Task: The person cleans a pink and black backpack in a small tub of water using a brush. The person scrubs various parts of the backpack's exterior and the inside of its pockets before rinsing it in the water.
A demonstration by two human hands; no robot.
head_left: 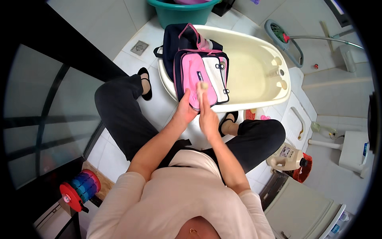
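Note:
A pink and navy backpack (191,69) with a white side panel lies over the left end of a cream plastic bathtub (234,106). My left hand (186,110) grips the backpack's near lower edge, its thumb up along the pink pocket. In my right hand (208,121) is a small pale brush (203,85), smeared by motion. Its head lies against the pink pocket, and my fingers partly hide its handle. Both hands are close together at the near side of the tub.
A teal basin (183,15) stands beyond the tub, with a floor drain (139,47) to its left. At the right are a grey-framed mop (274,34), a beige jug (284,157) and a red bin (304,169). A colourful round rack (81,189) sits lower left.

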